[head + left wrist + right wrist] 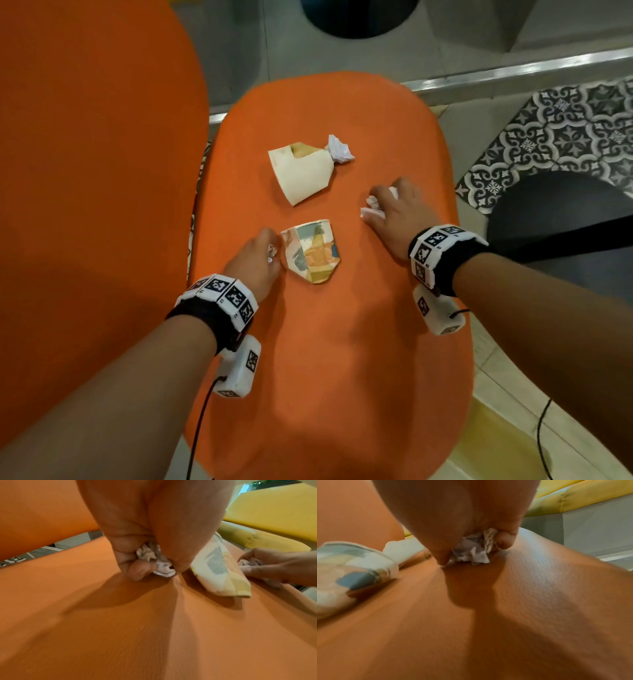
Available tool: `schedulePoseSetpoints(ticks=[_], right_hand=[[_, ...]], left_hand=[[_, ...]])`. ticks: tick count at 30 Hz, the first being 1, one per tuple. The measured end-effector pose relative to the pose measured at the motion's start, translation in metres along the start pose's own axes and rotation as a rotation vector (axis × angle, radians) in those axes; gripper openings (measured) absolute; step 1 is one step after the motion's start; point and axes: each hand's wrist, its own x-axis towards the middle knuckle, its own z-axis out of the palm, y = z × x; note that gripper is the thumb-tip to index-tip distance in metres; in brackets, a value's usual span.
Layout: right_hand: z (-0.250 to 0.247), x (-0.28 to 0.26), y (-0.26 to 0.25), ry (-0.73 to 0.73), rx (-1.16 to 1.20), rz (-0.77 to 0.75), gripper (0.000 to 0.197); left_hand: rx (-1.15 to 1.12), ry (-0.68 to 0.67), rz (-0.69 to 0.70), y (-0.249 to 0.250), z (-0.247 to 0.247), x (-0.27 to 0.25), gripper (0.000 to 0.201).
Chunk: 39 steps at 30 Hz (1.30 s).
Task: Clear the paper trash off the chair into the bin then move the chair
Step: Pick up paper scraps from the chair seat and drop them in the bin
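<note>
Paper trash lies on the orange chair seat (342, 342). My left hand (260, 257) grips a small crumpled white paper ball (155, 561) low on the seat, just left of a flattened patterned paper cup (311, 251). My right hand (394, 209) curls round another crumpled white paper wad (474, 550) on the seat's right side. Farther back lie a flattened cream paper cup (301, 171) and a white paper ball (339, 149) touching its far right corner. In the left wrist view the patterned cup (219, 569) lies between both hands.
The orange chair back (85, 188) rises at the left. A dark round bin (359, 17) stands on the grey floor beyond the seat. A black round object (561, 222) sits at the right on patterned tiles (565, 130). A yellow bench (274, 513) is behind.
</note>
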Motion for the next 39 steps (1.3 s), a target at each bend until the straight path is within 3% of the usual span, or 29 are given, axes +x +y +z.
schedulePoseSetpoints(ticks=[2, 7, 9, 12, 14, 17, 20, 23, 27, 32, 34, 36, 37, 39], right_hand=[[-0.002, -0.002, 0.001, 0.002, -0.008, -0.050, 0.036], [-0.006, -0.023, -0.003, -0.046, 0.042, -0.014, 0.028], [-0.008, -0.045, -0.003, 0.031, 0.143, 0.008, 0.023], [-0.012, -0.091, -0.003, 0.212, 0.268, 0.036, 0.015], [-0.016, -0.125, -0.003, 0.289, 0.318, 0.056, 0.013], [-0.020, -0.179, -0.002, 0.351, 0.386, 0.102, 0.012], [-0.018, -0.240, 0.004, 0.491, 0.461, 0.194, 0.011], [0.002, -0.306, 0.023, 0.593, 0.479, 0.301, 0.012], [0.061, -0.366, 0.075, 0.575, 0.472, 0.454, 0.014], [0.180, -0.391, 0.149, 0.359, 0.408, 0.632, 0.018], [0.224, -0.391, 0.170, 0.112, 0.419, 0.644, 0.036], [0.251, -0.387, 0.187, -0.140, 0.381, 0.652, 0.066], [0.257, -0.388, 0.192, -0.201, 0.351, 0.666, 0.074], [0.261, -0.392, 0.200, -0.158, 0.327, 0.705, 0.071]], left_hand=[[-0.022, 0.027, -0.023, 0.000, 0.000, 0.002, 0.028], [-0.145, 0.197, -0.090, 0.000, 0.007, -0.003, 0.024], [-0.226, 0.318, -0.097, 0.003, 0.003, -0.012, 0.022], [-0.304, 0.488, 0.082, 0.025, -0.013, -0.040, 0.025], [-0.327, 0.488, 0.281, 0.050, -0.019, -0.065, 0.027], [-0.372, 0.408, 0.567, 0.092, -0.008, -0.098, 0.028], [-0.417, 0.290, 0.742, 0.128, 0.027, -0.134, 0.029], [-0.454, 0.149, 0.832, 0.151, 0.086, -0.185, 0.026], [-0.324, -0.105, 0.835, 0.165, 0.192, -0.228, 0.023], [-0.081, -0.249, 0.741, 0.146, 0.328, -0.198, 0.029], [0.007, -0.397, 0.661, 0.134, 0.373, -0.181, 0.050], [0.161, -0.579, 0.582, 0.129, 0.401, -0.160, 0.085], [0.254, -0.653, 0.559, 0.128, 0.410, -0.152, 0.095], [0.360, -0.704, 0.573, 0.128, 0.415, -0.140, 0.093]])
